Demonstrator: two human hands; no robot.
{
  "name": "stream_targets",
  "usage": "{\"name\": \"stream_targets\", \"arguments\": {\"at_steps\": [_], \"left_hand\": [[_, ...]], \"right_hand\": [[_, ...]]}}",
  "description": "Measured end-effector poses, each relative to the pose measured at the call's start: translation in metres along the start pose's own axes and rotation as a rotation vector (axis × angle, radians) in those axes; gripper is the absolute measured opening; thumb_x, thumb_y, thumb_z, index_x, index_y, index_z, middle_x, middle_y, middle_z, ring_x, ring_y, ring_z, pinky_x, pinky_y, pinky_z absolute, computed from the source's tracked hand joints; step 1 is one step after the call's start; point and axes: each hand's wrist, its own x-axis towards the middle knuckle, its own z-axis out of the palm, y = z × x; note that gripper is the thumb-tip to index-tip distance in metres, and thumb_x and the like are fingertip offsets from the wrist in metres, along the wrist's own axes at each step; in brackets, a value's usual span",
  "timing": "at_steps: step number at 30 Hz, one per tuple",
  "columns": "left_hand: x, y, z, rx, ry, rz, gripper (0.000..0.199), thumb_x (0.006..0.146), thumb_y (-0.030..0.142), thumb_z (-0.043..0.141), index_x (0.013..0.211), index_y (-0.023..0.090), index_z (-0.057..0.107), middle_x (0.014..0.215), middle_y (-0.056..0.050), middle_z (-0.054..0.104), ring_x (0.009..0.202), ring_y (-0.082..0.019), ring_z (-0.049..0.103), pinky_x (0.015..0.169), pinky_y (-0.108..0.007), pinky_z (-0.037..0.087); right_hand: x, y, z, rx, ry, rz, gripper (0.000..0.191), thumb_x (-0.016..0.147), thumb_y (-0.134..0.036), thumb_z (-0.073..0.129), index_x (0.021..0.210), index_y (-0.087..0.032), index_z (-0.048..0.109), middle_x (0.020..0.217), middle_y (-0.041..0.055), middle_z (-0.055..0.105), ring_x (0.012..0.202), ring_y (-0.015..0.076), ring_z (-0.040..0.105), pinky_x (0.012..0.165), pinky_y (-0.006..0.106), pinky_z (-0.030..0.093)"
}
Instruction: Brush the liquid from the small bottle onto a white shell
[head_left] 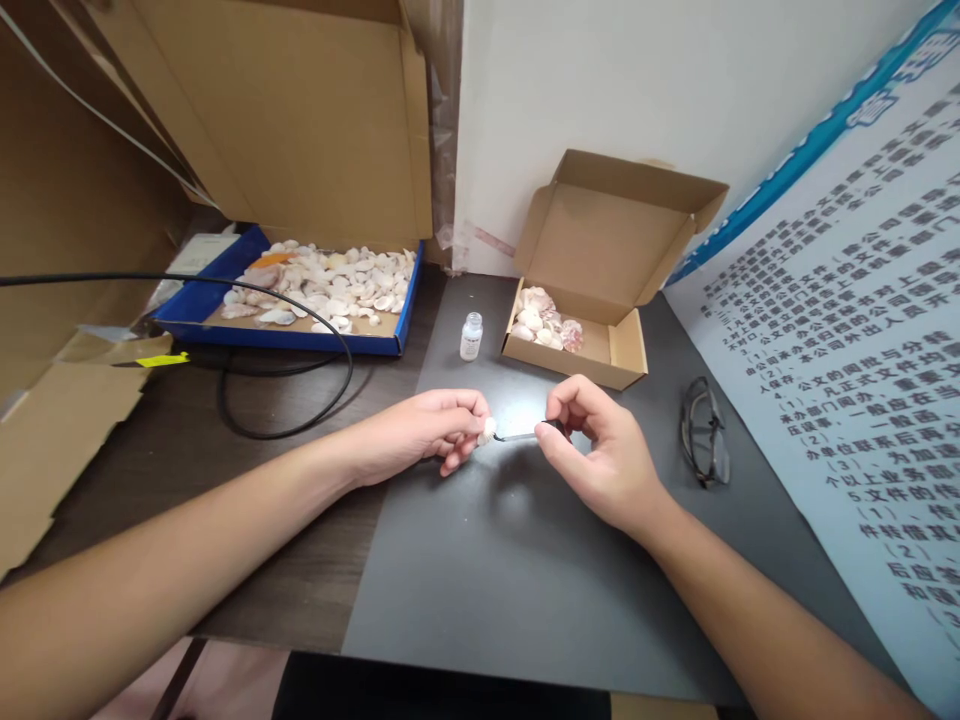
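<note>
Between the thumb and fingers of my left hand (442, 428) is a small white seashell (487, 430). My right hand (596, 450) pinches the dark handle of a small applicator brush (517, 436). Its thin stem points left, and the dark tip is at the shell's right edge; whether they touch I cannot tell. Beyond my hands a small glass bottle (471, 338) with a pale label stands upright, apparently without a cap. Behind my right hand sits an open cardboard box (585, 372) with several pinkish-white shells (541, 320) in its left part.
At the back left, a blue-sided box (300, 338) with its lid raised holds many white shells (337, 280). A black cable (349, 370) loops in front of it. Glasses (703, 432) lie on the grey mat (480, 580) at right, beside a large printed sheet (847, 330).
</note>
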Motion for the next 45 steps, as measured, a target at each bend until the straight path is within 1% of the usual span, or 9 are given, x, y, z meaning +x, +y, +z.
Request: {"name": "stream_targets", "arguments": {"at_steps": [5, 11, 17, 22, 25, 28, 31, 36, 45], "left_hand": [[0.0001, 0.0001, -0.0001, 0.003, -0.002, -0.001, 0.015, 0.084, 0.029, 0.061, 0.079, 0.017, 0.053, 0.065, 0.004, 0.049, 0.056, -0.008, 0.045, 0.054, -0.021, 0.037], [0.0008, -0.0008, -0.0006, 0.012, -0.001, 0.001, 0.016, 0.083, 0.029, 0.062, 0.079, 0.016, 0.053, 0.065, 0.004, 0.050, 0.056, -0.008, 0.045, 0.054, -0.021, 0.037], [0.0005, -0.0003, 0.0002, 0.002, 0.008, -0.008, 0.015, 0.083, 0.028, 0.061, 0.079, 0.016, 0.053, 0.065, 0.004, 0.050, 0.055, -0.008, 0.045, 0.053, -0.020, 0.036], [0.0002, -0.0004, 0.0000, -0.027, 0.012, -0.001, 0.016, 0.084, 0.029, 0.062, 0.079, 0.016, 0.053, 0.065, 0.004, 0.049, 0.056, -0.008, 0.044, 0.053, -0.021, 0.036], [0.0005, -0.0008, -0.0008, -0.081, 0.015, 0.011, 0.016, 0.085, 0.028, 0.061, 0.078, 0.017, 0.053, 0.065, 0.004, 0.047, 0.056, -0.008, 0.043, 0.052, -0.020, 0.035], [0.0009, -0.0012, -0.0012, -0.115, 0.014, 0.021, 0.013, 0.086, 0.025, 0.058, 0.076, 0.017, 0.053, 0.063, 0.004, 0.044, 0.055, -0.008, 0.041, 0.051, -0.021, 0.034], [0.0010, -0.0016, -0.0013, -0.111, 0.011, 0.022, 0.011, 0.085, 0.022, 0.054, 0.076, 0.016, 0.053, 0.061, 0.005, 0.041, 0.053, -0.008, 0.039, 0.051, -0.021, 0.033], [0.0010, -0.0017, -0.0014, -0.076, 0.008, 0.020, 0.014, 0.084, 0.024, 0.053, 0.072, 0.016, 0.052, 0.062, 0.005, 0.039, 0.054, -0.009, 0.038, 0.053, -0.022, 0.033], [0.0000, -0.0005, 0.0004, -0.063, -0.004, 0.016, 0.010, 0.082, 0.022, 0.054, 0.074, 0.017, 0.053, 0.061, 0.004, 0.041, 0.056, -0.010, 0.039, 0.054, -0.022, 0.033]], "right_hand": [[0.0000, -0.0005, 0.0009, 0.049, -0.007, -0.003, 0.013, 0.083, -0.017, 0.058, 0.081, -0.023, 0.047, 0.062, -0.0077, 0.045, 0.053, 0.0086, 0.044, 0.051, 0.021, 0.039], [0.0000, -0.0008, 0.0013, 0.065, 0.039, -0.016, 0.013, 0.083, -0.017, 0.060, 0.082, -0.022, 0.047, 0.063, -0.0075, 0.046, 0.053, 0.0079, 0.045, 0.050, 0.020, 0.039], [-0.0012, -0.0007, 0.0010, 0.092, 0.068, 0.012, 0.012, 0.084, -0.020, 0.060, 0.083, -0.022, 0.048, 0.063, -0.0074, 0.045, 0.052, 0.0081, 0.046, 0.050, 0.021, 0.039], [0.0002, 0.0022, -0.0005, 0.040, 0.079, 0.010, 0.012, 0.083, -0.018, 0.059, 0.081, -0.022, 0.047, 0.063, -0.0074, 0.045, 0.052, 0.0081, 0.044, 0.051, 0.022, 0.038], [0.0014, 0.0026, -0.0009, -0.003, 0.076, 0.013, 0.013, 0.082, -0.017, 0.058, 0.079, -0.022, 0.047, 0.061, -0.0077, 0.044, 0.052, 0.0083, 0.042, 0.052, 0.022, 0.038], [0.0014, 0.0012, -0.0003, 0.024, 0.052, 0.022, 0.012, 0.082, -0.018, 0.058, 0.080, -0.022, 0.047, 0.062, -0.0075, 0.045, 0.052, 0.0084, 0.042, 0.052, 0.022, 0.038], [0.0004, -0.0002, 0.0007, 0.060, 0.032, 0.025, 0.012, 0.084, -0.019, 0.058, 0.081, -0.022, 0.047, 0.063, -0.0071, 0.046, 0.053, 0.0084, 0.044, 0.051, 0.022, 0.039], [-0.0010, -0.0002, 0.0010, 0.056, 0.001, 0.022, 0.012, 0.085, -0.020, 0.060, 0.083, -0.022, 0.048, 0.064, -0.0065, 0.047, 0.054, 0.0088, 0.045, 0.052, 0.022, 0.040], [0.0008, -0.0010, 0.0028, 0.091, 0.056, 0.042, 0.013, 0.087, -0.022, 0.061, 0.085, -0.022, 0.048, 0.064, -0.0070, 0.046, 0.052, 0.0087, 0.046, 0.050, 0.023, 0.040]]}}
